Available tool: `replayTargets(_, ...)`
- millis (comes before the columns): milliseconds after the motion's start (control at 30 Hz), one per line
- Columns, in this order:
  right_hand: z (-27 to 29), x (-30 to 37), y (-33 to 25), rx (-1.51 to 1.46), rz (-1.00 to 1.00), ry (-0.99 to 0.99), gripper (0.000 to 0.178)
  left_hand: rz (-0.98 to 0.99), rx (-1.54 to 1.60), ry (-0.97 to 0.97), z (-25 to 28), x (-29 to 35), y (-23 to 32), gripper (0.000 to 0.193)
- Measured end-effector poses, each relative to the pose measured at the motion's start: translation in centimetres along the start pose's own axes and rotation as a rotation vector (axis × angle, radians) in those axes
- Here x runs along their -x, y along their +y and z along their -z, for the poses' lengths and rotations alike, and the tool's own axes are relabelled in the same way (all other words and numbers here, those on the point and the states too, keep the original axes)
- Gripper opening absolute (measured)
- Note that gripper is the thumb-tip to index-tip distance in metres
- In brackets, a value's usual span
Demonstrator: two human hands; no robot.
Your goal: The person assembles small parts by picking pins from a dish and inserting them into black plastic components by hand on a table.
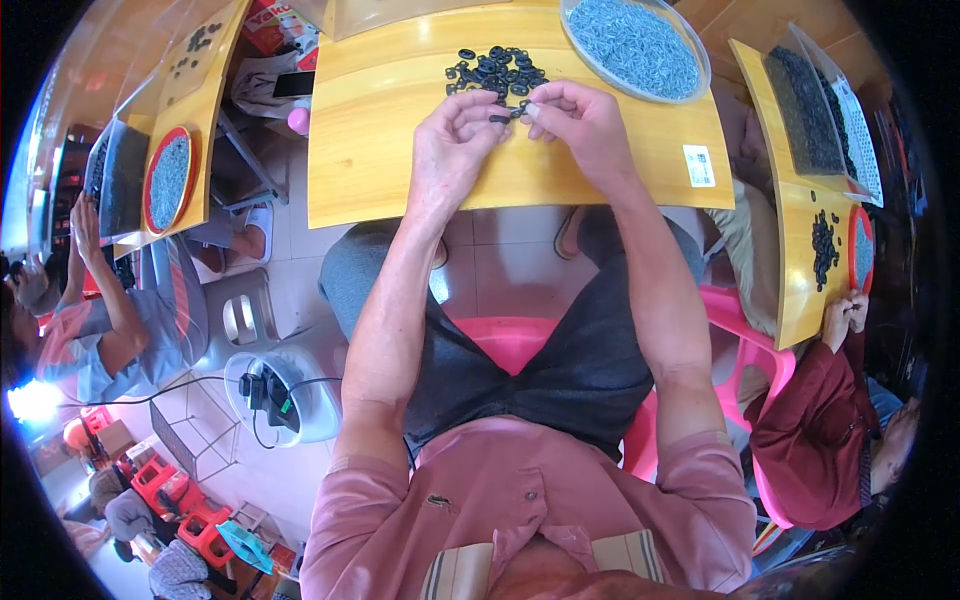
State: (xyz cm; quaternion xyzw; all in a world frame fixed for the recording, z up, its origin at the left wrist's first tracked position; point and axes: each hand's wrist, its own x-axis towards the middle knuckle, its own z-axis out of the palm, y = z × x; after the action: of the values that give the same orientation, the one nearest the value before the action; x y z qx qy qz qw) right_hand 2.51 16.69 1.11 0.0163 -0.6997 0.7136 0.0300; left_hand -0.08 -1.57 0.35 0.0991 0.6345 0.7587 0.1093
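Over the near half of the yellow wooden table [370,150], my hands meet close together at a small black plastic part [500,119]. My left hand [455,140] is closed, with thumb and fingers pinching this part. From the other side my right hand [585,125] pinches a dark piece at the same spot. Fingertips cover much of what lies between them, so I cannot tell whether these are joined. Just beyond my fingers lies a loose pile of black oval plastic parts [497,70], some with holes. A round clear tub [706,75] at the far right holds many small silvery-blue screw-like pieces.
A white printed label [699,166] lies at the table's right. Side tables carry more black parts [825,245] and red-rimmed bowls [170,180]. Co-workers sit left and right. At lower left a white bucket [310,390] has a black device and cable on it.
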Motion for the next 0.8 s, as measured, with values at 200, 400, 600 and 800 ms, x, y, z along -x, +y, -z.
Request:
replayTargets(200, -0.09, -0.07, 0.13, -0.058, 0.016, 0.006, 0.015, -0.003, 0.075, -0.032, 0.19, 0.06, -0.10, 0.023)
replayTargets(400, -0.37, -0.01, 0.27, -0.077, 0.020, -0.019, 0.015, 0.015, 0.076, 0.005, 0.21, 0.22, 0.33, 0.021)
replayTargets(600, -0.14, 0.14, -0.17, 0.011, 0.018, 0.036, 0.015, 0.005, 0.130, -0.003, 0.15, 0.05, -0.18, 0.023)
replayTargets(800, -0.05, 0.00, 0.50, 0.108, 0.013, 0.076, 0.015, 0.059, 0.087, -0.001, 0.00, -0.11, -0.30, 0.026)
